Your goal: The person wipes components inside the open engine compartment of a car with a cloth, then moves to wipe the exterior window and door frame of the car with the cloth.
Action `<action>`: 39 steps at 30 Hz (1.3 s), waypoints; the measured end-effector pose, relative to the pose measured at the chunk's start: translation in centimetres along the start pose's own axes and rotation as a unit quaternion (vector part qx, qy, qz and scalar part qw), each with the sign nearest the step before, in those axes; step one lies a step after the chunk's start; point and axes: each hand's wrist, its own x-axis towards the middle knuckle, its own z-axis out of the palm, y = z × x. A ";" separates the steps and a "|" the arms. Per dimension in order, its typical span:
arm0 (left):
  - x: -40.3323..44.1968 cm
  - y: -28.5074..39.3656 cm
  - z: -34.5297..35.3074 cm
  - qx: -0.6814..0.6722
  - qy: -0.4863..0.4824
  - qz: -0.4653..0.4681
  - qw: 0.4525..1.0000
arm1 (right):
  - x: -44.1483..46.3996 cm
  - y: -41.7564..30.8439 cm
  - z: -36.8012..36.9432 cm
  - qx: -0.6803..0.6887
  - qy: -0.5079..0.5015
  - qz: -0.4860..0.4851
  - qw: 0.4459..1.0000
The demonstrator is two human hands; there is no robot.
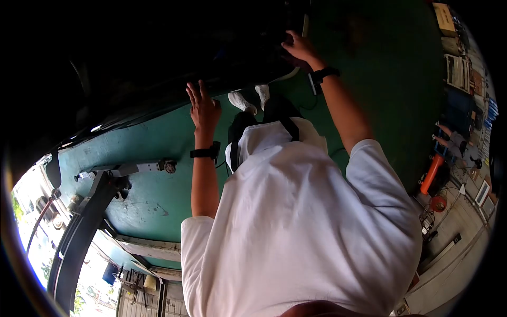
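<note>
A large, dark, glossy panel, which looks like vehicle bodywork, fills the upper left and is mostly lost in shadow. My left hand is raised at its lower edge with the fingers stretched out and spread; whether the fingertips touch it I cannot tell. Farther right, my right hand reaches to the right end of the same panel. Its finger and thumb are bent and apart, with nothing visible between them. Each wrist wears a black band with a small device; one such device sits at my right wrist.
Green floor lies under my white shoes. A dark lift post with a metal arm stands at left. Along the right wall are stacked boxes, an orange cylinder, cables and another person.
</note>
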 end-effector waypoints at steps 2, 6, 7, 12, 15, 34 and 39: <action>0.0 0.5 -0.8 -0.078 0.053 0.054 0.994 | -2.8 -2.8 1.6 0.105 -0.001 -0.052 0.993; -1.2 5.5 -3.3 -0.418 -0.014 0.099 0.903 | -8.4 -11.8 -0.7 0.479 -0.190 0.018 0.857; -1.2 6.6 -3.8 -0.415 -0.018 0.096 0.904 | -9.1 -13.0 -0.8 0.507 -0.219 0.014 0.833; 2.3 9.7 -1.0 -0.526 -0.010 0.096 0.845 | -7.8 -12.1 -3.9 0.452 -0.261 -0.205 0.828; 4.2 11.1 1.2 -0.616 -0.021 0.093 0.782 | -6.2 -9.6 -5.3 0.385 -0.233 -0.226 0.864; 8.4 21.0 2.4 -0.137 0.087 -0.020 0.987 | 9.3 8.3 -10.9 0.170 0.003 -0.176 0.970; 5.7 13.2 3.2 0.070 0.218 -0.239 0.944 | 12.7 5.2 -7.9 -0.025 -0.088 -0.284 0.954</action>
